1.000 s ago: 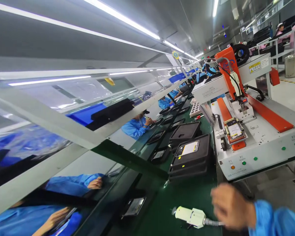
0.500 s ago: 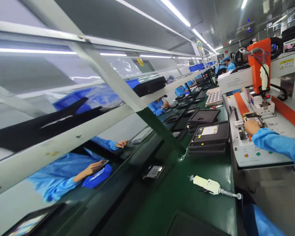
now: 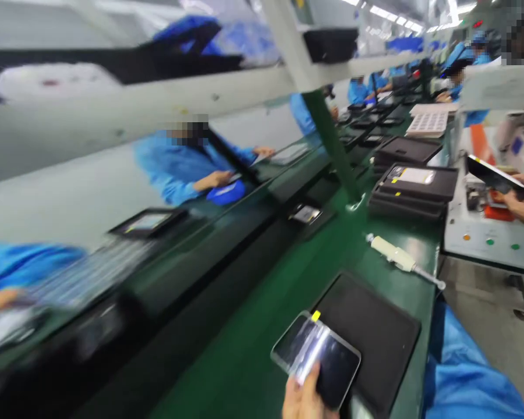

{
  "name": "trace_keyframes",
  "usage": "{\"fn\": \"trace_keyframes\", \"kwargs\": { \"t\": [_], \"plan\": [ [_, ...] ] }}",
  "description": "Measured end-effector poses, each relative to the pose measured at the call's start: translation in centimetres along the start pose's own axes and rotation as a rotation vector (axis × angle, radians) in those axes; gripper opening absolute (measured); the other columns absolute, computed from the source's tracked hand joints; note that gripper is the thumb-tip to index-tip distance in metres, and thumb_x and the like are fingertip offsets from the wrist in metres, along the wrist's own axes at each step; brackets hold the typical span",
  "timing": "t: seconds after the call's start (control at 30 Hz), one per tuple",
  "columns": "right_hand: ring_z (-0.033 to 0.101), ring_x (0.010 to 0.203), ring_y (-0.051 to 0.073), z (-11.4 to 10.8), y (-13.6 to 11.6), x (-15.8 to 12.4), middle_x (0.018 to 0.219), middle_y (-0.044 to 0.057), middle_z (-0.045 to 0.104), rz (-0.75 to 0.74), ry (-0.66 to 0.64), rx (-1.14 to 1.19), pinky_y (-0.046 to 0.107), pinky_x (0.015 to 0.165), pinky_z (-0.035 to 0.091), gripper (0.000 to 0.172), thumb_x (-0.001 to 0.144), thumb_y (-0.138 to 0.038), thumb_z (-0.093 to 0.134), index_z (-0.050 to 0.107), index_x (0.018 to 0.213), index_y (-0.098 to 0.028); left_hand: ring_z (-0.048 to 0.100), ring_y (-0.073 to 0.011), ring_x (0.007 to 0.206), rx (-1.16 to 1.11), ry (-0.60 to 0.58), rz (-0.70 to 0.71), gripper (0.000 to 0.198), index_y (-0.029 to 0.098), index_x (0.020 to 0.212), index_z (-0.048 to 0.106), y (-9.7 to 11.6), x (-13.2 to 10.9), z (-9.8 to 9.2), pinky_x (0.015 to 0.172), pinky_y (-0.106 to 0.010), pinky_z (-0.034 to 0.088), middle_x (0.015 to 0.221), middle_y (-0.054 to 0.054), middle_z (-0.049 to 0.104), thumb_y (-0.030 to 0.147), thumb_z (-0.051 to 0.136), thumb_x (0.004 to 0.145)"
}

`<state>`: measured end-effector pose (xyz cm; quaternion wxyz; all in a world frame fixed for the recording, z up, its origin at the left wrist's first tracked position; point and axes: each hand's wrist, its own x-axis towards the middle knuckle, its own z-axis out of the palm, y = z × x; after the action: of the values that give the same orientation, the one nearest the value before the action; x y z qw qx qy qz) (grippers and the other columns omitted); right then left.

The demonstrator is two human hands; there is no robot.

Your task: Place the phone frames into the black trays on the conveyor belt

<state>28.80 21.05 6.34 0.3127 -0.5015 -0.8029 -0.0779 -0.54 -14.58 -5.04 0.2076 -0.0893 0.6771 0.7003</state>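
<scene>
The left hand point(image 3: 303, 397) pinches a film-covered smartphone point(image 3: 317, 361) by its lower edge at 6 o'clock, over a black tray point(image 3: 386, 343) — the right hand point(image 3: 521, 201) closes on a second phone point(image 3: 495, 176) at 3 o'clock — edge grips rightly keep fingers off both screens

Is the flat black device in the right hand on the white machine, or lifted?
Lifted: the flat black device tilts in the right hand, above the white machine.

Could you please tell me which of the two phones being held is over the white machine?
The phone in the right hand, above the white machine. The other phone, in the left hand, is over the black mat.
</scene>
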Motion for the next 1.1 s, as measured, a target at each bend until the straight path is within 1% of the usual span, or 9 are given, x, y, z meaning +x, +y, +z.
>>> {"fn": "trace_keyframes", "kwargs": {
  "t": [0.1,0.23,0.37,0.47,0.57,0.67,0.73,0.83,1.1],
  "plan": [
    [0.064,0.069,0.021,-0.6,-7.3,-4.3,0.088,0.011,0.068,-0.389,0.179,0.184,0.033,0.062,0.049,0.031,0.09,-0.035,0.043,0.058,0.113,-0.02,0.069,-0.022,0.079,-0.192,0.049,-0.106,0.03,0.02,0.097,0.067,0.5,0.1,-0.7,0.072,-0.034,0.06,0.079,-0.001,0.07,0.022,0.073,0.067],
    [0.059,0.06,0.016,2.2,-18.4,-11.7,0.075,0.007,0.065,-0.872,-0.001,0.551,0.027,0.052,0.049,0.025,0.091,-0.012,0.037,0.057,0.106,-0.012,0.069,-0.0191,0.076,-0.227,0.164,-0.064,0.03,0.02,0.102,0.068,1.9,-1.0,-1.8,0.069,-0.031,0.06,0.083,-0.003,0.072,0.019,0.07,0.072],
    [0.065,0.081,0.026,6.6,-24.4,-17.5,0.089,0.017,0.067,-1.043,-0.194,0.419,0.034,0.061,0.056,0.021,0.088,-0.011,0.05,0.062,0.103,-0.005,0.069,-0.0164,0.073,-0.252,0.223,-0.055,0.03,0.024,0.106,0.068,2.6,-2.2,-4.0,0.072,-0.031,0.06,0.084,-0.001,0.073,0.019,0.066,0.077],
    [0.062,0.103,0.035,7.0,-24.4,-18.9,0.106,0.024,0.065,-0.993,-0.443,0.437,0.045,0.077,0.057,0.032,0.088,-0.034,0.061,0.066,0.102,-0.005,0.07,-0.0169,0.075,-0.268,0.215,-0.064,0.033,0.025,0.108,0.067,2.6,-2.9,-5.7,0.076,-0.031,0.059,0.085,0.0,0.074,0.026,0.071,0.075],
    [0.063,0.104,0.032,5.2,-22.5,-17.3,0.109,0.018,0.067,-0.77,-0.64,0.759,0.047,0.088,0.055,0.042,0.093,-0.05,0.052,0.068,0.103,-0.012,0.071,-0.0209,0.077,-0.209,0.1,-0.043,0.051,0.023,0.111,0.063,1.9,-4.1,-5.9,0.076,-0.033,0.059,0.088,-0.002,0.074,0.036,0.082,0.065],
    [0.067,0.096,0.025,3.3,-20.9,-15.8,0.112,0.011,0.067,-0.409,-0.691,1.072,0.04,0.083,0.058,0.038,0.094,-0.045,0.052,0.063,0.12,-0.02,0.069,-0.0214,0.074,-0.064,-0.123,-0.005,0.053,0.019,0.103,0.062,0.1,-6.4,-3.7,0.07,-0.031,0.058,0.085,-0.004,0.073,0.044,0.084,0.062],
    [0.064,0.103,0.025,2.4,-20.1,-16.2,0.123,0.011,0.062,-0.25,-0.718,1.157,0.038,0.081,0.059,0.057,0.086,-0.047,0.065,0.052,0.135,-0.022,0.068,-0.0203,0.07,0.064,-0.303,0.057,0.044,0.017,0.095,0.062,-1.6,-8.2,-1.2,0.066,-0.029,0.057,0.079,-0.005,0.071,0.048,0.079,0.068],
    [0.05,0.126,0.031,2.0,-18.8,-17.3,0.143,0.013,0.043,-0.138,-0.587,1.126,0.044,0.096,0.053,0.08,0.073,-0.044,0.077,0.042,0.142,-0.024,0.064,-0.0192,0.069,0.243,-0.455,0.217,0.033,0.017,0.09,0.066,-3.8,-10.3,3.1,0.067,-0.027,0.055,0.072,-0.005,0.068,0.048,0.069,0.077],
    [0.057,0.103,0.023,2.4,-13.5,-11.0,0.116,0.009,0.054,0.011,-0.286,1.072,0.039,0.092,0.051,0.053,0.069,-0.036,0.078,0.057,0.116,-0.023,0.058,-0.0149,0.053,0.439,-0.823,0.433,0.027,0.016,0.097,0.071,-3.4,-10.0,11.4,0.05,-0.021,0.046,0.062,-0.003,0.065,0.039,0.06,0.087]
  ]
}}
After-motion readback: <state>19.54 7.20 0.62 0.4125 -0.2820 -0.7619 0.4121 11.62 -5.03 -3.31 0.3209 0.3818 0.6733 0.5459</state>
